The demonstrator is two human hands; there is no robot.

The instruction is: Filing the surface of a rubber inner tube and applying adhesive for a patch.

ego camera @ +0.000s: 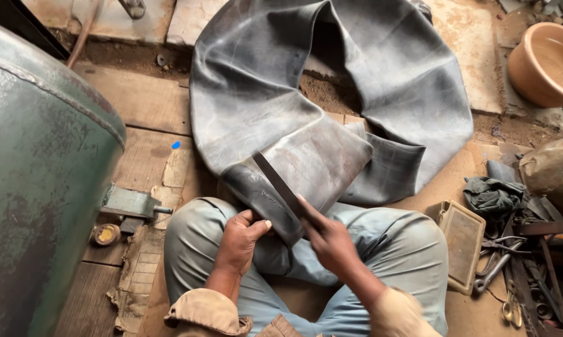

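dirt and worn wood plank floor (pixel 141 100), green metal tank (pixel 38 175) at left, clay-coloured bowl (pixel 547 62) top right, tool clutter (pixel 512 274) at right. person sits cross-legged, big black rubber inner tube (pixel 331 93) spread on the floor ahead, one folded end pulled onto the lap. left hand (pixel 241 240) pinches that fold from below, thumb on top, wrist bent up. right hand (pixel 331 240) is closed round a flat metal file (pixel 280 185), blade lying diagonally across the fold, forearm angled in from lower right.
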